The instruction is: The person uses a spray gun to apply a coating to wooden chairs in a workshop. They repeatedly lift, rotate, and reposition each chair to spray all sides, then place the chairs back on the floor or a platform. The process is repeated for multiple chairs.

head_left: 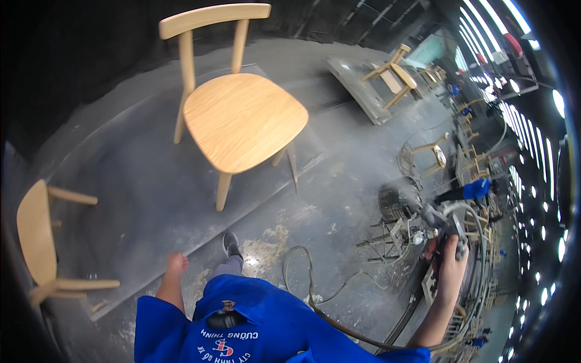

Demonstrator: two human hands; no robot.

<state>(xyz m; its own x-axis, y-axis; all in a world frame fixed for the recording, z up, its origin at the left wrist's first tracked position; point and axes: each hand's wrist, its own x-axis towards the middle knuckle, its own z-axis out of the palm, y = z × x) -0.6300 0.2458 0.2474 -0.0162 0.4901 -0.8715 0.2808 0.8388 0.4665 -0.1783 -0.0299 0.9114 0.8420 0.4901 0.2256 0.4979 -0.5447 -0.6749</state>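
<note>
My right hand (pixel 450 261) is raised at the right and wrapped round the handle of a grey spray gun (pixel 446 225). A faint mist hangs in front of the gun, and a hose runs back from it along my arm. My left hand (pixel 177 264) hangs low beside my left hip, its fingers curled in with nothing visible in them. Ahead of me a light wooden chair (pixel 245 121) with a curved top rail stands upright on a grey platform (pixel 139 199). Neither hand touches it. Another wooden chair (pixel 37 233) lies tipped over at the far left.
A second platform (pixel 357 91) carries a tipped wooden chair (pixel 396 75). To the right are a dark round drum (pixel 396 199), a metal stand (pixel 390 242) and another chair (pixel 433 154). A loose hose (pixel 310 266) crosses the floor. A person in blue (pixel 477 189) is farther off.
</note>
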